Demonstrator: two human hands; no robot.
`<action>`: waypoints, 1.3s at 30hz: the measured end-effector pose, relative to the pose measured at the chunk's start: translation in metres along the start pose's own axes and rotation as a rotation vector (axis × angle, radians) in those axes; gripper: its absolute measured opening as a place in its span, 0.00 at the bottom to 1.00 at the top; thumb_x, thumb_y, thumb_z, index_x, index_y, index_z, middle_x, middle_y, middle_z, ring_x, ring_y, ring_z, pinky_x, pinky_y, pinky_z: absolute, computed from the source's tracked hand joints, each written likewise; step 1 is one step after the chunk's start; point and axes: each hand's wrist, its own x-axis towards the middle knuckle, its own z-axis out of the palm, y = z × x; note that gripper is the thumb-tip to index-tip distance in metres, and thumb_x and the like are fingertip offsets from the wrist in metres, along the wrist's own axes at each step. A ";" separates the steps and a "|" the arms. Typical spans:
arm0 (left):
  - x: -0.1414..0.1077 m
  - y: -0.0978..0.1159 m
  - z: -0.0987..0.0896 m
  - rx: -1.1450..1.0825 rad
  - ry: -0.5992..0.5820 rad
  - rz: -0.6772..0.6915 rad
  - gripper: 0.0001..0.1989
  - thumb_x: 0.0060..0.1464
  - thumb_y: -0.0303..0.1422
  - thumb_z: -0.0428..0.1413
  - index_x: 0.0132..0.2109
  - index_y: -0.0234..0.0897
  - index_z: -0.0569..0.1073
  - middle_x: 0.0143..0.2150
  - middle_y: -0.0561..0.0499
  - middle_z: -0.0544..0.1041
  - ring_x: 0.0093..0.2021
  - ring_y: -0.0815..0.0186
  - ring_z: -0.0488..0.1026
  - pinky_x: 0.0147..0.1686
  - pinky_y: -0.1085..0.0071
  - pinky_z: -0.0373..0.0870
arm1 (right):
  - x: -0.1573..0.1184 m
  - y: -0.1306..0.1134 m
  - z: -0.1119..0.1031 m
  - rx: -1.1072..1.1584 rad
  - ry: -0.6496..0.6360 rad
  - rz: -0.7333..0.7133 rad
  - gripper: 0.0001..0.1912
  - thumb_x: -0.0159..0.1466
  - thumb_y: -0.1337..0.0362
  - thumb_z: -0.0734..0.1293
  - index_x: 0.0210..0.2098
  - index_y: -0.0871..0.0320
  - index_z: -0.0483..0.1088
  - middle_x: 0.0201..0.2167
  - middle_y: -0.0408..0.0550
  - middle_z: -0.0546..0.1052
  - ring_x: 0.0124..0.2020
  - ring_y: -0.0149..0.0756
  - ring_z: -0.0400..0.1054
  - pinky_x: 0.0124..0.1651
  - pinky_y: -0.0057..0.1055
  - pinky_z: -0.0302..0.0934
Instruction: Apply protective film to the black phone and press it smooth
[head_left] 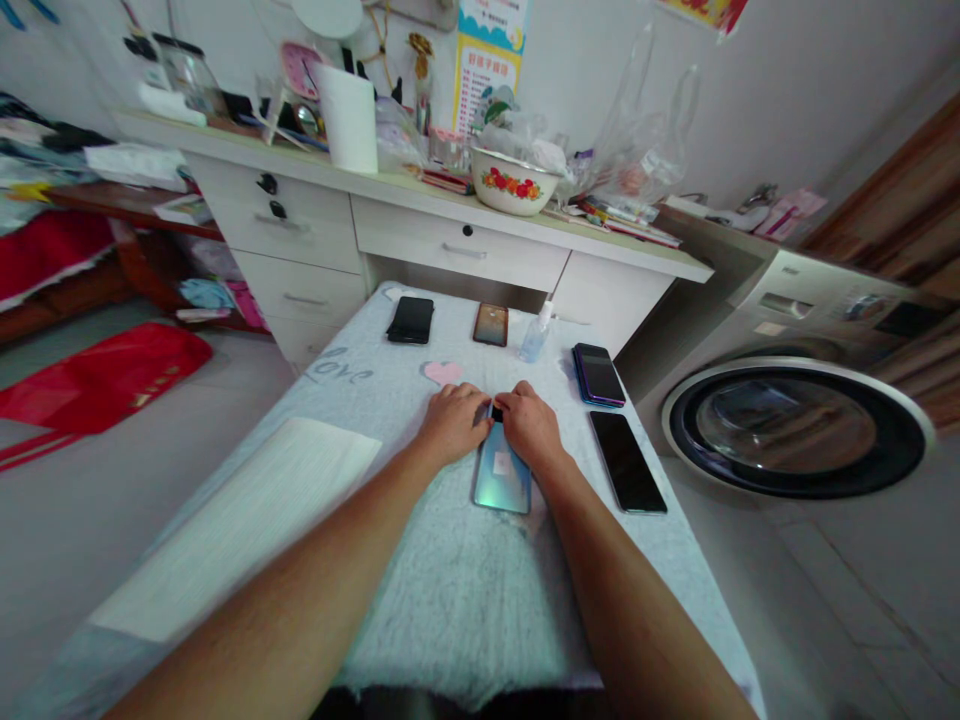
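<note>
A smartphone [495, 480] with a shiny light-blue back lies face down on the cloth-covered table, its lower end towards me. My left hand [454, 422] is closed at its upper left edge, thumb against the phone. At the upper right corner, my right hand [529, 425] is closed too, with fingertips bent over the top end. Between the thumbs a small dark patch shows near the top of the phone; the fingers hide most of that end. A small pale label sits mid-back on the phone.
Beyond my hands are a black phone [412, 320], a brownish phone-shaped item [491, 325] and a clear spray bottle [536, 335]. To the right lie stacked phones [598, 375] and a black-screened phone [628, 462]. A white paper towel [247, 525] lies left; a washing machine [795, 300] stands right.
</note>
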 end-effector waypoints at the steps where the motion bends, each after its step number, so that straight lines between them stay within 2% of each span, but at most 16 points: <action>1: 0.000 0.000 0.000 0.000 0.000 0.001 0.16 0.55 0.36 0.55 0.50 0.40 0.74 0.50 0.48 0.74 0.50 0.56 0.67 0.49 0.60 0.64 | 0.000 0.000 0.000 -0.001 0.004 0.001 0.17 0.71 0.62 0.54 0.45 0.52 0.74 0.42 0.48 0.69 0.38 0.33 0.67 0.36 0.27 0.55; 15: 0.000 0.000 0.003 -0.032 0.034 -0.032 0.12 0.53 0.35 0.56 0.45 0.38 0.71 0.47 0.46 0.75 0.49 0.55 0.68 0.47 0.60 0.64 | 0.000 0.000 -0.001 -0.018 0.010 -0.068 0.17 0.70 0.61 0.54 0.47 0.48 0.74 0.42 0.47 0.68 0.38 0.33 0.66 0.35 0.28 0.55; 24: 0.002 -0.002 0.008 -0.092 0.064 -0.062 0.21 0.52 0.33 0.57 0.53 0.37 0.66 0.51 0.46 0.75 0.51 0.55 0.69 0.50 0.59 0.64 | -0.002 -0.004 -0.004 0.001 -0.030 -0.138 0.16 0.68 0.64 0.57 0.48 0.48 0.74 0.42 0.47 0.68 0.39 0.34 0.67 0.38 0.27 0.57; 30: 0.002 -0.002 0.007 -0.094 0.050 -0.065 0.22 0.52 0.32 0.56 0.54 0.37 0.66 0.51 0.46 0.75 0.52 0.55 0.69 0.51 0.59 0.64 | -0.003 -0.003 -0.004 0.032 -0.038 -0.180 0.16 0.68 0.65 0.57 0.46 0.49 0.75 0.42 0.46 0.68 0.40 0.33 0.66 0.39 0.27 0.57; 39: 0.001 0.000 0.005 -0.071 0.048 -0.065 0.21 0.52 0.33 0.56 0.54 0.36 0.67 0.53 0.45 0.74 0.52 0.54 0.68 0.51 0.59 0.64 | -0.002 -0.004 -0.005 -0.009 -0.043 -0.117 0.17 0.68 0.65 0.57 0.51 0.47 0.73 0.44 0.47 0.67 0.41 0.35 0.66 0.40 0.28 0.58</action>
